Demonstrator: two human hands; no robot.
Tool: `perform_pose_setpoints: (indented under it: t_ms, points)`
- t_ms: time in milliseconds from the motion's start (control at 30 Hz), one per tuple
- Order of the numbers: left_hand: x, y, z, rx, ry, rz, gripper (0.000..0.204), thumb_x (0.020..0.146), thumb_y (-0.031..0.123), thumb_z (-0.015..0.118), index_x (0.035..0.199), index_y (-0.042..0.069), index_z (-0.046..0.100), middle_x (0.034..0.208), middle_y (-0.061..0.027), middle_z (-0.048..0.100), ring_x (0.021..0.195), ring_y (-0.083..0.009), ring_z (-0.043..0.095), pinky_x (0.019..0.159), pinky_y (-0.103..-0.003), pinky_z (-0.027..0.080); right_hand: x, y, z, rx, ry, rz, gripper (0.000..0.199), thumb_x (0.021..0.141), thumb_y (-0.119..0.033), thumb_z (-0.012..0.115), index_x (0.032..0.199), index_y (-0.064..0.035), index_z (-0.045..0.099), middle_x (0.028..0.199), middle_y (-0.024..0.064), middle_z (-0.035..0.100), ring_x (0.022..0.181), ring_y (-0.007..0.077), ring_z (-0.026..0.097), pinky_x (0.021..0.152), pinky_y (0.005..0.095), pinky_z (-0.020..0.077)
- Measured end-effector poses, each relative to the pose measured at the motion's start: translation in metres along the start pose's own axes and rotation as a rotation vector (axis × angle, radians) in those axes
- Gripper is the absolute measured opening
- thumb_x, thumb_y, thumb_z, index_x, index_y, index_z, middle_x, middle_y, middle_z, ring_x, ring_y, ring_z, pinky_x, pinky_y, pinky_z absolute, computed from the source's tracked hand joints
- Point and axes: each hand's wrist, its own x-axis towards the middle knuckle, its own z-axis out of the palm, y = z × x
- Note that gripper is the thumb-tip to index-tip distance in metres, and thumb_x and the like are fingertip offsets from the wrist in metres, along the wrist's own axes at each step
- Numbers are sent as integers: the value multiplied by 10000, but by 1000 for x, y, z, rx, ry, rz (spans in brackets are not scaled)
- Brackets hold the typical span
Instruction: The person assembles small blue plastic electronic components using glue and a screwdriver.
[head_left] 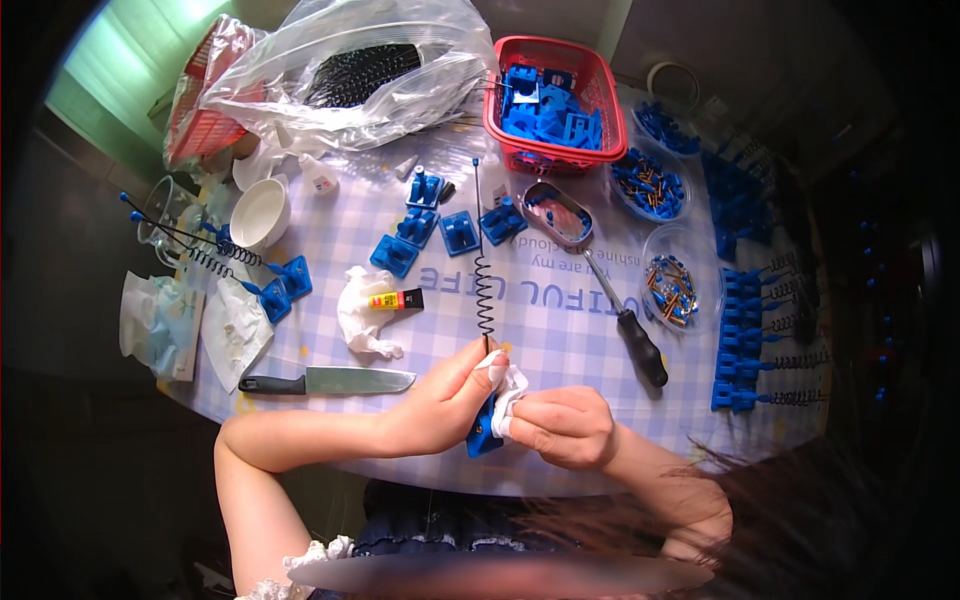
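My left hand [450,397] is closed around a blue plastic piece [484,440] near the table's front edge. A black coil spring [484,295] rises from that piece, ending in a straight rod with a small blue tip. My right hand [565,425] pinches a white tissue [509,398] and presses it against the side of the blue piece. My fingers and the tissue hide the joint between spring and base. To the left lie a black-handled knife [345,381] and a small yellow and black tube [396,300] on a crumpled tissue [362,325].
Several blue bases [460,233] lie mid-table. Behind stand a red basket [556,155] of blue parts and a clear bag [270,90] of black springs. A screwdriver [640,345], an oval tin [558,238] and tubs [690,255] of small parts sit right, beside rows of spring assemblies [740,340].
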Motion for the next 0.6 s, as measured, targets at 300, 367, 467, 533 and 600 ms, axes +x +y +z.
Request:
perform_pose_setpoints:
  t_ms: [300, 367, 467, 533, 600]
  points:
    - [2, -2, 3, -209, -14, -102, 230, 912, 247, 323, 899, 48, 436, 748, 10, 443, 675, -50, 402, 604, -209, 369, 0, -1, 5, 28, 61, 239, 225, 590, 13, 591, 813, -16, 585, 791, 73, 565, 651, 199, 578, 528, 279, 481]
    - [2, -2, 3, -316, -16, -160, 232, 913, 252, 319, 901, 52, 436, 750, 13, 444, 674, -43, 402, 598, -202, 370, 1, 2, 4, 97, 76, 237, 218, 590, 27, 584, 801, -25, 587, 794, 69, 567, 657, 204, 574, 538, 282, 484]
    - [3, 2, 3, -303, -8, -120, 238, 914, 257, 316, 896, 54, 438, 749, 20, 441, 667, -33, 398, 588, -190, 367, 2, 4, 2, 99, 51, 152, 209, 591, 22, 580, 793, -28, 587, 795, 59, 566, 675, 203, 572, 544, 276, 485]
    - [4, 4, 3, -280, 8, -126, 232, 913, 246, 320, 890, 50, 442, 747, 20, 441, 662, -37, 395, 583, -196, 366, 3, 4, 1, 82, 39, 122, 203, 592, 13, 582, 790, -29, 587, 795, 53, 565, 680, 196, 570, 546, 273, 486]
    - [4, 1, 2, -281, -5, -135, 226, 912, 237, 322, 887, 47, 444, 749, 20, 439, 668, -37, 391, 588, -197, 363, 3, 4, 0, 64, 26, 90, 197, 593, 3, 584, 788, -30, 587, 795, 48, 564, 685, 189, 569, 547, 269, 486]
